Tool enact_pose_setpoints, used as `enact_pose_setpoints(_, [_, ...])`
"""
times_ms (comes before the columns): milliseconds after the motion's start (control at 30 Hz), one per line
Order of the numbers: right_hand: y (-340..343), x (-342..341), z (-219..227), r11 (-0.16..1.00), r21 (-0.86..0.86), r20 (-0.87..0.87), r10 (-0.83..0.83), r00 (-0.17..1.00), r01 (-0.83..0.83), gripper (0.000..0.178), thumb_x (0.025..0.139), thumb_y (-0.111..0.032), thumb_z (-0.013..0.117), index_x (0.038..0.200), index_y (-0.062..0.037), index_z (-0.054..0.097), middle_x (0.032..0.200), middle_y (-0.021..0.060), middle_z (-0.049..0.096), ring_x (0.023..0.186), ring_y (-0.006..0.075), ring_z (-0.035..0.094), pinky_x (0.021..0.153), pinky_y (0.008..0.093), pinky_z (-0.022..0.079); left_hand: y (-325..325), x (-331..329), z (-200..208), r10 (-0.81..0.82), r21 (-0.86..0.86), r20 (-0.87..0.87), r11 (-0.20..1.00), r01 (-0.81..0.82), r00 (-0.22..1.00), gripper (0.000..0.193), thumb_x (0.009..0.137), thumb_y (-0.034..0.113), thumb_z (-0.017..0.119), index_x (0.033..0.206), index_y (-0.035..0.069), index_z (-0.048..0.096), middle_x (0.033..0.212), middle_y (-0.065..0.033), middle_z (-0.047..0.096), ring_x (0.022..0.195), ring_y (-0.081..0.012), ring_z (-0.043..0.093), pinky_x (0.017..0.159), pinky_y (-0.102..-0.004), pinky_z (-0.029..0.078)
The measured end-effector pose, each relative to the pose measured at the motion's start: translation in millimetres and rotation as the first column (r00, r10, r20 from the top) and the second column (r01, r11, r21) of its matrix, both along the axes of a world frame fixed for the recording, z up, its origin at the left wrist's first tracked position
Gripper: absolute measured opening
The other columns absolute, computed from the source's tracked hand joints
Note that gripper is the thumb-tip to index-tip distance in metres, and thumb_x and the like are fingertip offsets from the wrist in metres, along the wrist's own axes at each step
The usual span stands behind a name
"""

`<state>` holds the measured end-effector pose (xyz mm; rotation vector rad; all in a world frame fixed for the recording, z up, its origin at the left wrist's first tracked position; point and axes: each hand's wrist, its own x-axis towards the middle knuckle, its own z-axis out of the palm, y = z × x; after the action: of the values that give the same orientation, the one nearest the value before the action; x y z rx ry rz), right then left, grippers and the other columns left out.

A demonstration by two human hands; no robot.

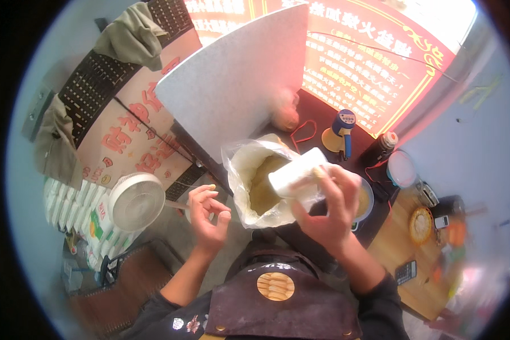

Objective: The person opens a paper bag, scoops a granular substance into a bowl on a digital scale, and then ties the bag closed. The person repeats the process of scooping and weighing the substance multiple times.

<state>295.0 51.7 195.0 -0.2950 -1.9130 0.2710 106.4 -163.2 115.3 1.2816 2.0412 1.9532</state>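
Observation:
My right hand [335, 212] grips a white cup-like container [298, 173] and tilts it over the mouth of a plastic-lined bag [236, 195]. Tan, powdery stuff [262, 190] lies inside the bag; the cup hides part of it. To the left of the bag my left hand [208, 217] hovers with its fingers bent but apart, holding nothing. Partly behind my right hand sits a round bowl [365, 199] with something yellowish in it. What the cup contains cannot be seen.
A grey-white panel [232, 85] stands upright behind the bag. Right of it are a megaphone [339, 135], a dark thermos [379, 149] and a wooden table [399, 249] bearing a calculator [406, 272]. A white fan [136, 202] and stacked sacks [73, 207] are at left.

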Motion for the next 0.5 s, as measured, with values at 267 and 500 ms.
enact_pose_setpoints(267, [-14,-9,-26,0.980,0.064,-0.017,-0.189,0.982,0.190,0.078,0.070,-0.015,0.095,0.140,-0.0040,0.063,0.128,0.0157,0.061,0.113,0.0346,0.063,0.095,0.0452,0.051,1,-12,-2,-0.174,-0.041,0.007,0.984,0.174,0.985,0.051,0.087,0.008,0.073,0.134,0.001,0.056,0.144,-0.0212,0.048,0.079,-0.0166,0.068,0.075,-0.0294,0.058])
enact_pose_setpoints(500, [43,78,-91,0.689,-0.618,-0.125,-0.562,0.818,0.378,0.073,0.090,-0.007,0.087,0.152,0.0002,0.050,0.138,0.0115,0.051,0.128,0.0230,0.058,0.102,0.0372,0.056,0,-16,0,-0.265,-0.119,0.022,0.957,0.266,0.964,0.051,0.082,0.004,0.071,0.131,0.001,0.058,0.143,-0.0208,0.050,0.079,-0.0163,0.068,0.074,-0.0302,0.058])
